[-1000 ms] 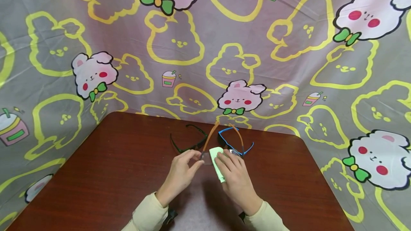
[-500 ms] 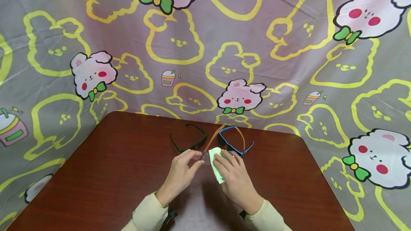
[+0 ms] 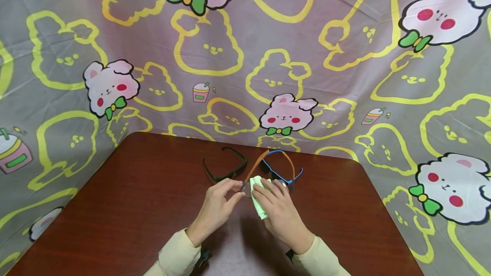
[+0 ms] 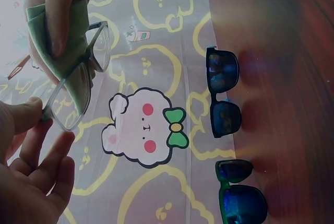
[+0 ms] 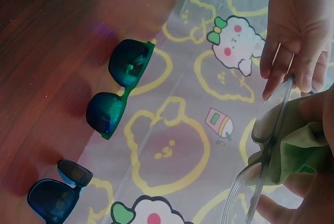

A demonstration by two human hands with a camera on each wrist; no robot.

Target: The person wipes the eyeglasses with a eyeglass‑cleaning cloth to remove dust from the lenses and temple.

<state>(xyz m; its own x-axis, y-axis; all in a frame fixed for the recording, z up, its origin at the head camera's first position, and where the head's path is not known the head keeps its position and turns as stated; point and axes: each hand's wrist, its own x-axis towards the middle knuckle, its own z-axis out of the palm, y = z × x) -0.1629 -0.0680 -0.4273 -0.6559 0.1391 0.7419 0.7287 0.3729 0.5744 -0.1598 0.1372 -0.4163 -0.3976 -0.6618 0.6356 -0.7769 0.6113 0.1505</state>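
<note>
My left hand (image 3: 215,203) pinches a pair of clear-lensed eyeglasses (image 4: 63,104) at one end of the frame, beside the hinge. Their brown temples (image 3: 256,165) point away from me, toward the back of the table. In my right hand (image 3: 284,212) is a folded light green cloth (image 3: 258,210), pressed against the glasses near the bridge. The left wrist view shows the cloth (image 4: 73,67) behind one lens, with the right thumb over it. In the right wrist view, the cloth (image 5: 300,153) bunches between fingers and frame. The glasses are held up above the table.
Beyond my hands, dark green-framed sunglasses (image 3: 241,169) lie on the brown table (image 3: 134,199), left of blue-framed sunglasses (image 3: 276,174). Both have their temples spread. A patterned grey curtain (image 3: 226,67) hangs close behind the table and along both sides.
The eyeglasses have tilted a little, their temple tips shifting right and lower in the head view. My right fingers and the cloth have moved slightly on the lens; the left hand keeps its pinch.
</note>
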